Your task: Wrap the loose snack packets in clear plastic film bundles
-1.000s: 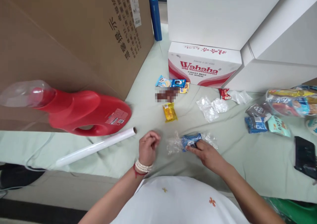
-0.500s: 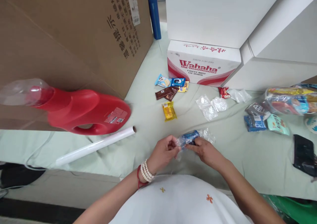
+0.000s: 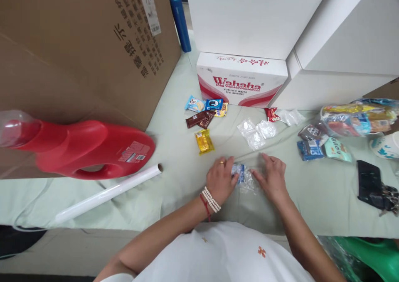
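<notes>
On the green cloth lies a blue snack packet (image 3: 240,173) in a crinkled clear plastic bag (image 3: 248,182). My left hand (image 3: 220,179), with beads at the wrist, covers the packet's left end, fingers and thumb curled about it. To its right, my right hand (image 3: 273,178) has thumb and forefinger spread, with the thumb tip at the bag's edge. Nothing shows within its fingers. Just beyond my left hand is a yellow snack packet (image 3: 204,141). Flattened clear wrappers (image 3: 252,133) rest farther out, near a small red packet (image 3: 272,114).
Brown packets (image 3: 199,118) and a light blue packet (image 3: 195,104) sit before the Wahaha carton (image 3: 240,80). A red jug (image 3: 93,149) and white roll (image 3: 109,194) lie left. Right are a bag of snacks (image 3: 358,122), a paper cup (image 3: 386,145) and a black phone (image 3: 368,182) with keys.
My left hand has moved from pinching the bag's left end to lying over the packet. My right hand has let go of the packet and moved right, fingers spread. The view has shifted slightly.
</notes>
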Motion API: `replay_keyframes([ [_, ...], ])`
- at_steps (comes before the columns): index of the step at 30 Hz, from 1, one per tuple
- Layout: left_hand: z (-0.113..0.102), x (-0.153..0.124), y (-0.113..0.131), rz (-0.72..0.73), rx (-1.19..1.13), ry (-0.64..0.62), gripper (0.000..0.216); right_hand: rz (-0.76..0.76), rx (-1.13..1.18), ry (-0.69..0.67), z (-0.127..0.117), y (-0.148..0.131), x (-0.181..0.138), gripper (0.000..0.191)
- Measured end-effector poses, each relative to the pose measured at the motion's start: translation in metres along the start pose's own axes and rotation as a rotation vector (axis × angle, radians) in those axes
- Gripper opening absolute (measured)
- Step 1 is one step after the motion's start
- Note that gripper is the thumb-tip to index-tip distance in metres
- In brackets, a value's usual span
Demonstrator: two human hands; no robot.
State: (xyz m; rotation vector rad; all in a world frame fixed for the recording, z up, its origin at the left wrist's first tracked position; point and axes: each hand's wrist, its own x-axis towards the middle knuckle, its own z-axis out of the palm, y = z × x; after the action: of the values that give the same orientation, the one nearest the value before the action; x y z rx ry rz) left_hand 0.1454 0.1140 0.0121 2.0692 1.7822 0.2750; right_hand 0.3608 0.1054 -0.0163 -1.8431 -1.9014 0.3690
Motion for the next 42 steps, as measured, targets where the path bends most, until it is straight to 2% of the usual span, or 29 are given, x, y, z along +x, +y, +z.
replay_keyframes([
  [2, 0.001, 0.002, -0.006, -0.053, 0.008, 0.064, 0.067, -0.037, -0.035, -0.103, 0.002, 0.001, 0.002, 0.037],
  [3, 0.001, 0.002, -0.009, -0.070, 0.017, 0.061, 0.067, -0.044, -0.020, -0.162, 0.001, -0.002, 0.003, 0.027],
  [7, 0.004, 0.001, -0.010, -0.071, 0.066, -0.039, 0.041, 0.047, 0.182, -0.290, -0.012, -0.031, -0.001, 0.025],
  [9, 0.006, -0.002, -0.004, -0.082, 0.077, -0.055, 0.035, 0.071, 0.306, -0.327, -0.015, -0.052, -0.005, 0.027],
  [12, 0.009, -0.006, 0.004, -0.071, 0.104, -0.027, 0.026, 0.034, 0.380, -0.282, -0.004, -0.078, -0.010, 0.026],
  [15, 0.014, -0.007, 0.001, -0.033, 0.084, -0.004, 0.016, 0.011, 0.402, -0.182, 0.016, -0.087, -0.010, 0.022],
  [18, 0.020, -0.007, -0.012, 0.044, -0.097, 0.014, 0.022, 0.044, 0.509, -0.143, 0.030, -0.081, -0.009, 0.021],
  [22, 0.030, -0.014, -0.023, 0.160, -0.393, 0.091, 0.057, 0.222, 0.773, -0.127, 0.032, -0.067, -0.013, 0.023],
  [24, 0.032, -0.020, -0.021, 0.211, -0.440, 0.110, 0.069, 0.295, 0.864, -0.115, 0.030, -0.062, -0.016, 0.029],
  [27, 0.029, -0.027, -0.010, 0.287, -0.393, 0.119, 0.076, 0.333, 0.869, -0.088, 0.027, -0.057, -0.023, 0.038],
  [30, 0.025, -0.033, 0.003, 0.403, -0.341, 0.063, 0.072, 0.391, 0.849, -0.092, 0.025, -0.054, -0.030, 0.042],
  [33, 0.027, -0.036, 0.010, 0.562, -0.381, -0.064, 0.068, 0.477, 0.874, -0.115, 0.023, -0.048, -0.034, 0.045],
  [37, 0.035, -0.036, 0.006, 0.661, -0.431, -0.215, 0.050, 0.585, 1.005, -0.113, 0.021, -0.040, -0.030, 0.044],
  [39, 0.037, -0.035, 0.002, 0.703, -0.462, -0.257, 0.038, 0.629, 1.074, -0.104, 0.021, -0.038, -0.026, 0.043],
  [42, 0.036, -0.033, -0.003, 0.767, -0.546, -0.309, 0.034, 0.649, 1.144, -0.075, 0.023, -0.032, -0.023, 0.041],
])
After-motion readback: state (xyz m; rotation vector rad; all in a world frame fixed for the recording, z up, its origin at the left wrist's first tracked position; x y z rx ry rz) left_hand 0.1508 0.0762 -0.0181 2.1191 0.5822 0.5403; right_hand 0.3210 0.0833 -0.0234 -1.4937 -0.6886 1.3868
